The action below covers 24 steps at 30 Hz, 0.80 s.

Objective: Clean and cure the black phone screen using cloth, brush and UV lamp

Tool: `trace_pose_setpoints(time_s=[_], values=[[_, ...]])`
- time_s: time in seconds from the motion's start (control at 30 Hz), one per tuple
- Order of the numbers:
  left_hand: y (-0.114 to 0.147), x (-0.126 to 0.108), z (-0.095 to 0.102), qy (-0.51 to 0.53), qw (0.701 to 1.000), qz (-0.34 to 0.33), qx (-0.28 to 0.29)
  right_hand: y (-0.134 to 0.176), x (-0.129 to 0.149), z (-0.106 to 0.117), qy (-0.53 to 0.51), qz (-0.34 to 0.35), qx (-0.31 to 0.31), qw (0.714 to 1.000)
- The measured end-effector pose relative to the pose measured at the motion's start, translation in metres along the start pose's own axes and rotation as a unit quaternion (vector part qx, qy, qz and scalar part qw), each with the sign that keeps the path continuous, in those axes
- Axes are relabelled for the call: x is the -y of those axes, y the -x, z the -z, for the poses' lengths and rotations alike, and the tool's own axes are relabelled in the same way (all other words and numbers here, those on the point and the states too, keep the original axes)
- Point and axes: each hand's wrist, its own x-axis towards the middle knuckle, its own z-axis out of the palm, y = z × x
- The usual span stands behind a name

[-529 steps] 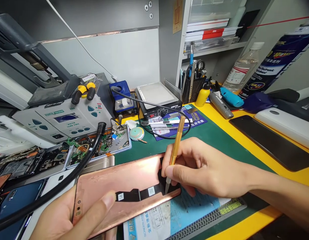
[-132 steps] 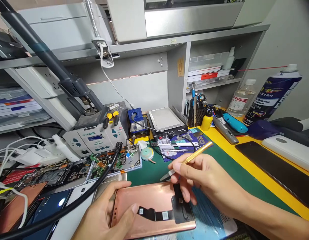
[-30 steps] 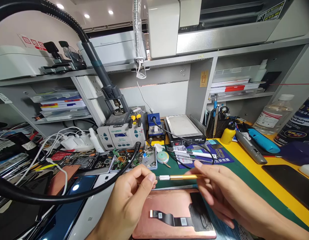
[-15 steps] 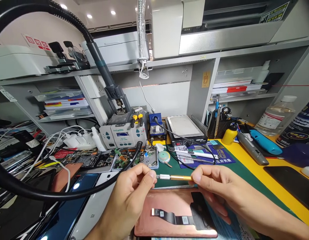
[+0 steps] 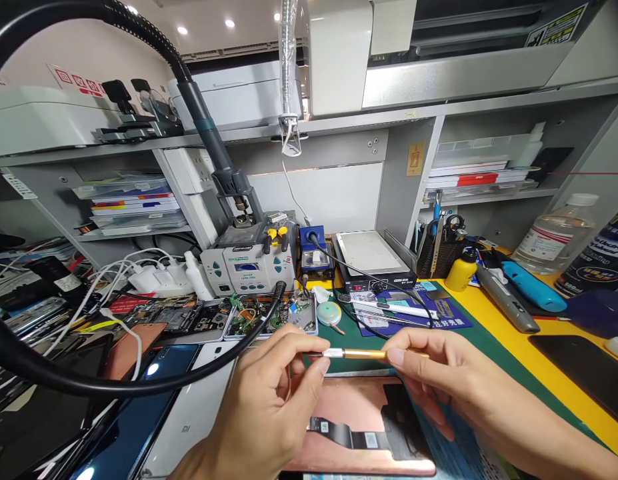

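Observation:
In the middle of the view, both hands hold a slim craft knife (image 5: 363, 354) level, with a gold handle and a silver collar. My left hand (image 5: 273, 393) pinches the collar end between thumb and forefinger; the fingers partly hide the tip. Thumb and fingers of my right hand (image 5: 443, 370) close on the gold handle, whose end pokes out slightly past them. Below the hands lies a copper-coloured phone screen panel (image 5: 359, 400), partly covered by my left hand. A black flex cable (image 5: 339, 435) with white square labels runs across it.
A hot-air rework station (image 5: 249, 267) stands behind, its thick black hose (image 5: 153, 389) looping across the left foreground. Several phones, including a white one (image 5: 189, 413), lie left. A tray of circuit boards (image 5: 293, 313) and a heating plate (image 5: 373, 253) sit beyond. Bottles (image 5: 551, 233) stand right.
My left hand has shifted right along the knife, and its fingers now reach the silver collar. The gold handle end now shows beyond my right fingers. The view has shifted slightly.

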Motion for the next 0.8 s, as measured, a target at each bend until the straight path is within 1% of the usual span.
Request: trace_pose_setpoints(time_s=[0.03, 0.1, 0.2, 0.33, 0.43, 0.6, 0.8], values=[[-0.0002, 0.0012, -0.0003, -0.009, 1.0, -0.029, -0.006, 0.0002, 0.0004, -0.0002, 0.001, 0.0, 0.0, 1.0], [-0.0016, 0.0016, 0.0003, -0.008, 0.999, -0.048, -0.004, 0.0004, 0.001, -0.0001, 0.004, 0.002, 0.0, 1.0], [-0.0043, -0.0009, 0.003, -0.001, 0.999, -0.031, 0.013, 0.0009, 0.001, 0.0005, 0.006, 0.003, 0.0, 1.0], [-0.0054, -0.0047, 0.006, -0.02, 0.999, -0.009, 0.044, 0.0016, 0.001, 0.0002, 0.004, 0.008, -0.003, 1.0], [-0.0047, -0.0051, 0.0063, -0.032, 0.998, 0.001, 0.046, 0.0019, 0.0015, -0.0008, 0.008, 0.004, 0.004, 1.0], [-0.0028, -0.0023, 0.0039, 0.004, 0.997, 0.047, 0.063, 0.0031, 0.0024, -0.0013, 0.013, -0.001, 0.01, 1.0], [-0.0019, -0.0054, 0.006, 0.004, 0.997, 0.015, 0.071, 0.0032, 0.0053, -0.0029, 0.028, 0.0, 0.007, 1.0]])
